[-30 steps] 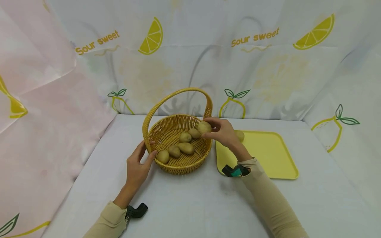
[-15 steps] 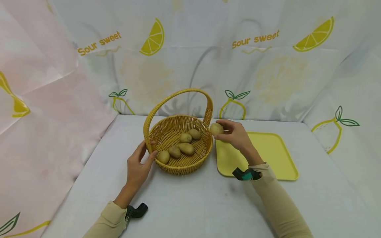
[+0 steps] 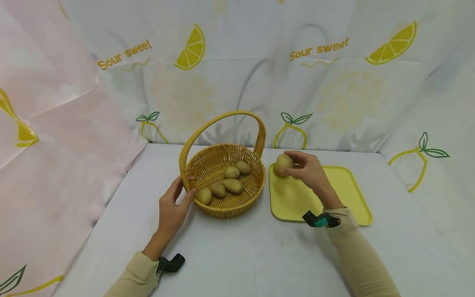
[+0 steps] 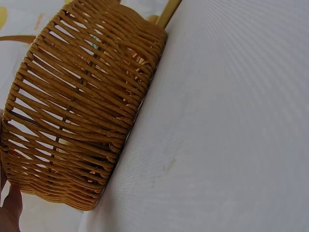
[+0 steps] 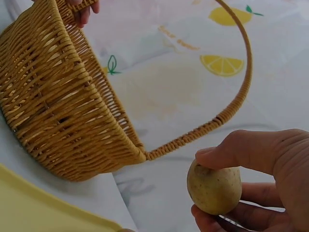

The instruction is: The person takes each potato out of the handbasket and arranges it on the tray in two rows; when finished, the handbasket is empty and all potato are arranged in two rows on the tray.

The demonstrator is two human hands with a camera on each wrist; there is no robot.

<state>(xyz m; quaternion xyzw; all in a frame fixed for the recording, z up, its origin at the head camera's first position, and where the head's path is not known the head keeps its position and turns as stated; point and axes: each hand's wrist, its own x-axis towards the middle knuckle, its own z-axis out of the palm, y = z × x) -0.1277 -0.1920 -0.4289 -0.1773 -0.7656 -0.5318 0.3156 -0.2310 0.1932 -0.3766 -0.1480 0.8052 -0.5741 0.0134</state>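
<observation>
My right hand (image 3: 309, 170) pinches a potato (image 3: 284, 161) between thumb and fingers, over the left back part of the yellow tray (image 3: 343, 194). In the right wrist view that potato (image 5: 213, 188) shows pale and rounded. Just behind and below it, another potato (image 3: 278, 170) on the tray is partly hidden. My left hand (image 3: 173, 208) grips the wicker basket (image 3: 226, 212) at its left rim, by the handle's base. Several potatoes (image 3: 232, 185) lie inside the basket. The left wrist view shows the basket's woven side (image 4: 82, 101), with only bits of the hand at the edge.
The basket's tall arched handle (image 3: 222, 117) rises above it. Under basket and tray spreads a white table covering (image 3: 237, 255). A lemon-printed cloth (image 3: 237, 74) hangs at the back and sides.
My right hand has carried the potato rightward from above the basket's right rim to over the tray. The left hand stays on the basket, which has hardly moved.
</observation>
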